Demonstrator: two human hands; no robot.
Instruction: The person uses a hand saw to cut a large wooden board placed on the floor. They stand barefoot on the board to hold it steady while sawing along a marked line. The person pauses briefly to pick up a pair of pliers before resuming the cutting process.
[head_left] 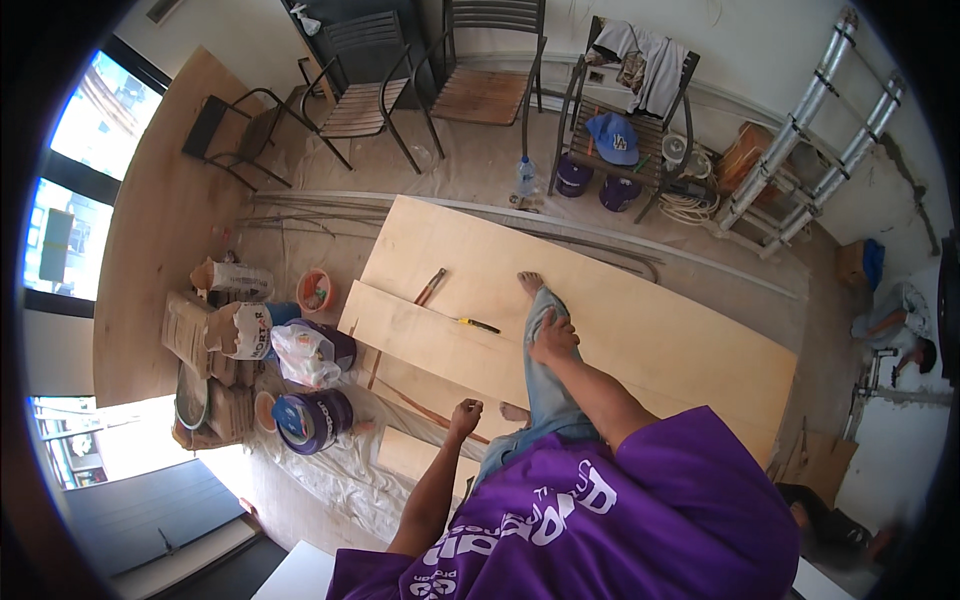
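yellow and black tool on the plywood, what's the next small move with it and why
Probably reach for the yellow-and-black tool with the left hand: the tool lies loose on the plywood, the left hand looks empty, and the right hand rests on the jeans leg.

Bare plywood [680, 345] offers open passage right of center in the frame, while a denim-clad leg [548, 392], the right hand [556, 340] on its knee, blocks the middle; a yellow-and-black cutter [482, 325] lies just left, and a purple bucket [328, 420] hems in the left side.
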